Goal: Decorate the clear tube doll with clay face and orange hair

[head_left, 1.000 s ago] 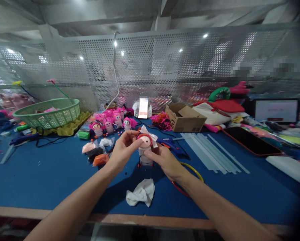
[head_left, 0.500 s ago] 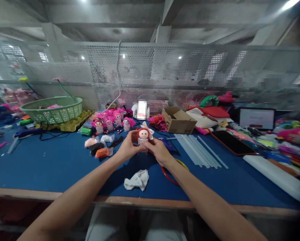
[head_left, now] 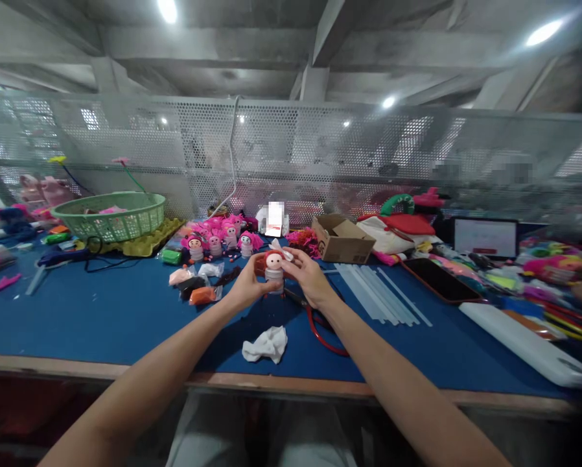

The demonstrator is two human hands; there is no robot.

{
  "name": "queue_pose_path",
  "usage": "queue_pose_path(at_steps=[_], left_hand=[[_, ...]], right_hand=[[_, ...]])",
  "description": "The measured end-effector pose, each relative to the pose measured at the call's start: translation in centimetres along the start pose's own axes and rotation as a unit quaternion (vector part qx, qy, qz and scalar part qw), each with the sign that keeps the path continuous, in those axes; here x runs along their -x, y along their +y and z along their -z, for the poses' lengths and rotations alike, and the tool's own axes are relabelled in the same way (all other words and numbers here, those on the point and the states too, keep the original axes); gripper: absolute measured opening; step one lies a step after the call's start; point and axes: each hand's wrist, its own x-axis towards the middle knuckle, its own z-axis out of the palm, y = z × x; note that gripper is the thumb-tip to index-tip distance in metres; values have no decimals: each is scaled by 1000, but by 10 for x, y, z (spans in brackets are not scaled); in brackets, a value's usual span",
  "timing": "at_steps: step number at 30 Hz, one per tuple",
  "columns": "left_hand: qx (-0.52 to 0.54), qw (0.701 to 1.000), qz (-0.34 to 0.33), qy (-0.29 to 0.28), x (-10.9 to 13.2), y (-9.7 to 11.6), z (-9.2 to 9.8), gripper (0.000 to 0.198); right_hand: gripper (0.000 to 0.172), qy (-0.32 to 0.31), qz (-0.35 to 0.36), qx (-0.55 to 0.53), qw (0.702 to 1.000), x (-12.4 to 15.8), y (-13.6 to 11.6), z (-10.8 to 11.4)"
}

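Gripping the doll [head_left: 273,277], the left hand [head_left: 249,283] hides its side; the right hand [head_left: 311,279] pinches a partly covered bow [head_left: 276,245].

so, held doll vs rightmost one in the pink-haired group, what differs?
Hair: held doll red, rightmost pink-haired doll pink.
Held doll wears a white bow; pink-haired doll shows none.
Held doll is between left hand and right hand; pink-haired doll stands on the table.
Both: pale, ridged bodies.
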Motion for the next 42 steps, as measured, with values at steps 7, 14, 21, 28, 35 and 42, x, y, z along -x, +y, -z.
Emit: queue_pose_path(at_steps=[7,14,21,28,35,42], left_hand=[[-10,1000,10,0,1,2,-1,64],[-13,1000,3,-3,2,3,-3,64],[-19,1000,4,-5,2,3,-2,65],[-15,1000,6,-8,1,2,-3,66],[-17,1000,1,-11,2,3,-3,65],[-29,999,-10,-13,5,8,-5,66]], right_hand=[[44,15,0,-26,1000,-1,7,-2],[43,37,28,-2,999,-1,9,-3],[41,43,33,-4,999,0,12,-3],[41,34,39,-8,999,1,12,-2],[39,31,41,-4,999,4,9,-4],[53,61,64,62,994,9,9,-12]])
